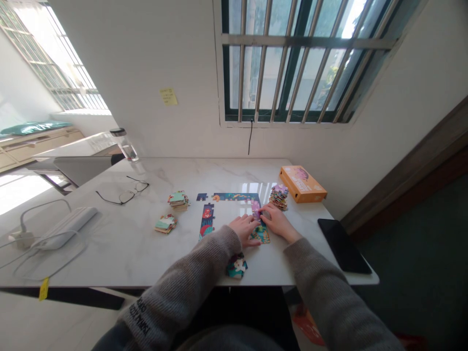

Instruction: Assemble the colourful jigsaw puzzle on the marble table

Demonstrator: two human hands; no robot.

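A partly joined jigsaw frame lies flat on the table, with a top strip (237,196) and a separate left strip (206,222). My left hand (244,229) rests over the right side of the frame, its fingers stretched out and thumb apart. Just beside it, my right hand (278,222) has its fingertips at the edge of a pink-purple puzzle piece (255,207), which the fingers partly hide. Below them shows a green and yellow corner section (262,234). A loose dark puzzle piece (201,197) lies at the upper left of the frame.
Piles of puzzle pieces stand left (178,200), lower left (166,223), right (279,196) and in front (237,267). An orange box (302,184), a black phone (343,245), glasses (126,196), a bottle (126,146) and a white power strip (69,228) with cables surround them.
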